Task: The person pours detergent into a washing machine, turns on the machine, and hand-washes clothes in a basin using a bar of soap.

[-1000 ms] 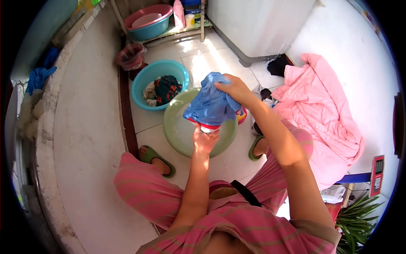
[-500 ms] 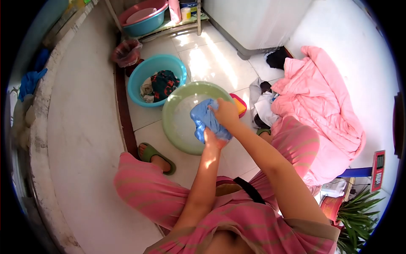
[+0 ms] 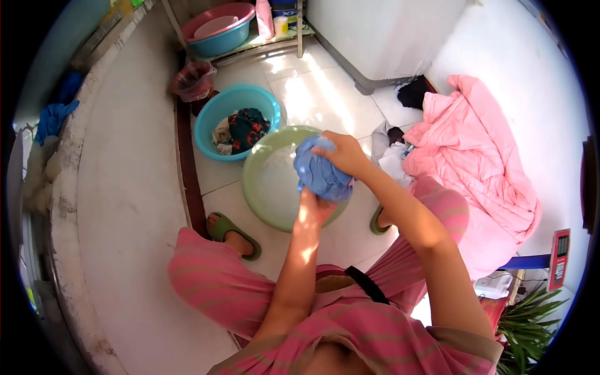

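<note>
A bunched piece of wet-looking blue cloth [image 3: 322,172] is held between my two hands above a pale green basin [image 3: 257,199]. My left hand [image 3: 317,209] grips it from below, its fingers mostly hidden behind the fabric. From the upper right, my right hand [image 3: 342,154] closes its fingers on the top of the cloth. Whitish, sudsy water [image 3: 280,187] shows in the basin. What kind of garment the cloth is, I cannot tell.
A turquoise basin [image 3: 203,134] with dark patterned and pale clothes [image 3: 247,130] stands behind left. A pink quilted jacket or quilt [image 3: 475,169] lies at right beside white and dark clothes [image 3: 392,159]. A bagged bin [image 3: 192,81] and a shelf with basins [image 3: 219,40] are farther back.
The blue cloth has been gathered into a rounder bundle and shifted slightly right. My right hand has moved a little right and up, still holding it. The view has tilted slightly.
</note>
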Available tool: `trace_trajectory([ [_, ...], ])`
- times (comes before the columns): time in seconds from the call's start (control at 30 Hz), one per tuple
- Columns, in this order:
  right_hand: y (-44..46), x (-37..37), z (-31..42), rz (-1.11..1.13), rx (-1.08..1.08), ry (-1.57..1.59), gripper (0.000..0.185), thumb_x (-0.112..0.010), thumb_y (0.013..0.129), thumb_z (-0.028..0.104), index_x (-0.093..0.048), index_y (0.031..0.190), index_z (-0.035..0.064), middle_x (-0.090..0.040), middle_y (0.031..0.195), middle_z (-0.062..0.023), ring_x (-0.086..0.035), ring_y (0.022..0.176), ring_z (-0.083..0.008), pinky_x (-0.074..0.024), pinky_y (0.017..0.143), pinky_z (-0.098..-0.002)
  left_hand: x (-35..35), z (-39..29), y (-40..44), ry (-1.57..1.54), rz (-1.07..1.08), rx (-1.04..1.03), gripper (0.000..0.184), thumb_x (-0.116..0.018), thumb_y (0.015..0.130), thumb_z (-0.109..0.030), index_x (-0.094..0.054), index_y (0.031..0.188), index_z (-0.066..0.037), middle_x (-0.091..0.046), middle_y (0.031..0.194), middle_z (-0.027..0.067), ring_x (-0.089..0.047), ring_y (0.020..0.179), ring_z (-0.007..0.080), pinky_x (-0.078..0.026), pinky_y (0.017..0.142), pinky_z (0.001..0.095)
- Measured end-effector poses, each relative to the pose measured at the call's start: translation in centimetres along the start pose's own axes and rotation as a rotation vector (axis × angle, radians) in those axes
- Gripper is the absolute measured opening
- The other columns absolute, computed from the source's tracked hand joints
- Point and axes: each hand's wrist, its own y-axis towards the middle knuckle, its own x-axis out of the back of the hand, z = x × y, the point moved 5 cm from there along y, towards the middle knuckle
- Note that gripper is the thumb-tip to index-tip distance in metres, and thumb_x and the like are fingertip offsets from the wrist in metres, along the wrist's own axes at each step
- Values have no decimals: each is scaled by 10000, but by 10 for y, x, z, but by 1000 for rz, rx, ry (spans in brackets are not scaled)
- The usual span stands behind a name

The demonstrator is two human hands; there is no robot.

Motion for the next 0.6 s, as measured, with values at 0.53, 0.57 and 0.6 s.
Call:
trace_trajectory([
  [0.53, 0, 41, 26, 457, 8, 460, 297, -722, 778, 241, -659, 978, 31, -646, 887, -44, -574, 838, -122, -466, 787, -278, 35, -73, -2, 1129, 50, -414, 585, -645, 892, -178, -372, 1389, -32, -478, 1362, 159, -493, 1215, 281, -387, 1027, 391],
  [0.57, 4, 47, 18, 355, -56, 494, 285, -707, 795, 235, -662, 987, 29, -651, 891, -45, -580, 841, -121, -467, 786, -275, 40, -76, -4, 911, 65, -548, 478, -605, 929, -237, -448, 1315, -4, -579, 1235, 119, -587, 1076, 237, -459, 954, 366],
  [0.6, 4, 44, 10, 349, -59, 493, 285, -707, 795, 235, -662, 987, 29, -651, 892, -45, -580, 841, -121, -467, 786, -275, 29, -74, -7, 912, 71, -543, 478, -605, 929, -237, -448, 1315, -4, -579, 1235, 119, -587, 1076, 237, -459, 954, 366],
])
